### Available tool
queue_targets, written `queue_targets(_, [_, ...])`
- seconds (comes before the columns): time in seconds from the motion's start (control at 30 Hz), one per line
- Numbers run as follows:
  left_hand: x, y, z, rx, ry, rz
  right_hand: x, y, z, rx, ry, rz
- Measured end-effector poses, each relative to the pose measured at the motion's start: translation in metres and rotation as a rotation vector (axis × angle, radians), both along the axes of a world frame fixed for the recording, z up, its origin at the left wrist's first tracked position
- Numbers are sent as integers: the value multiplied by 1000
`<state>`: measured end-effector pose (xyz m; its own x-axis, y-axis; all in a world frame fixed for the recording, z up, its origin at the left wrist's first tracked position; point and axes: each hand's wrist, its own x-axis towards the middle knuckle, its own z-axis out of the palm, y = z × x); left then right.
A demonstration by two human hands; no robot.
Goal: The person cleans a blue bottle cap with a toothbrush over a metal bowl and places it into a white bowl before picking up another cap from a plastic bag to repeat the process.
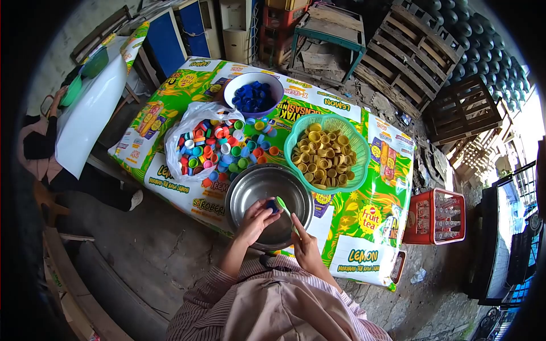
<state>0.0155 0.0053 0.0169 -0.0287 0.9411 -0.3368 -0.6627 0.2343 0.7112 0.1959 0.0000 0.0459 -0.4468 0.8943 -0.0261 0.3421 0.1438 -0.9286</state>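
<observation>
Over the steel basin [234,190], my left hand [254,221] pinches a dark blue bottle cap [273,206]. My right hand [307,248] grips a slim light green toothbrush [286,209], its head close beside the cap. Left of the basin, a white plastic bag [172,149] holds many mixed-colour caps [209,142], some spilling onto the table cover. Yellow caps [324,153] fill a mint green basket [360,149] to the right. Farther back, a white and purple bowl [278,90] contains dark blue caps [253,97].
A bright printed cover [375,187] lies over the table. Another person [45,139] sits at the left by a white surface [94,108]. A red crate of bottles [435,216] stands right of the table, with wooden pallets [412,54] behind.
</observation>
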Motion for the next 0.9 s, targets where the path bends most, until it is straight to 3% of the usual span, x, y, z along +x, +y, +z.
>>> queue_targets(0.13, [-2, 2, 4, 12, 119, -65, -3, 15, 5, 7, -44, 28])
queue_targets(0.4, [-3, 2, -8, 10, 1, 2, 3, 3, 11, -18, 15, 17])
queue_targets(0.5, [-5, 4, -4, 104, 362, -114, 1, 14, -1, -41, -18, 40])
queue_targets(0.73, [-14, 5, -6, 105, 344, 14, 15, 17, 6, -106, 39, 102])
queue_targets(0.9, [-6, 5, -10, 237, 501, -136, 5, 23, 9, -128, -13, 100])
